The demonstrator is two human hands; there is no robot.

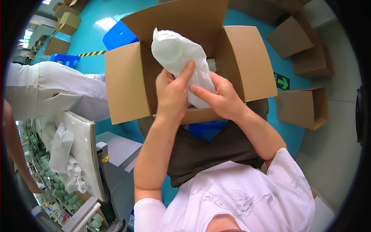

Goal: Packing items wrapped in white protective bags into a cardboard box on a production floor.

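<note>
Both my hands grip a white bag (179,48) with a round, pale, cup-like shape showing through its far end. My left hand (172,91) is wrapped round its left side, thumb lying on top. On the right and nearer me, my right hand (220,96) holds it with the thumb across its front. The bag is tilted above an open cardboard box (181,17) whose flaps are spread outward. Inside the box, just right of the bag, a small part of a pale item (211,65) shows; the bag and my hands hide most of the interior.
A co-worker in white clothing (54,85) stands at the left. Beside them, a bench (91,154) bears white bags (62,149), with many green-grey parts (71,201) beyond. Empty cardboard boxes (301,106) stand on the right. A blue bin (119,35) sits behind the open box.
</note>
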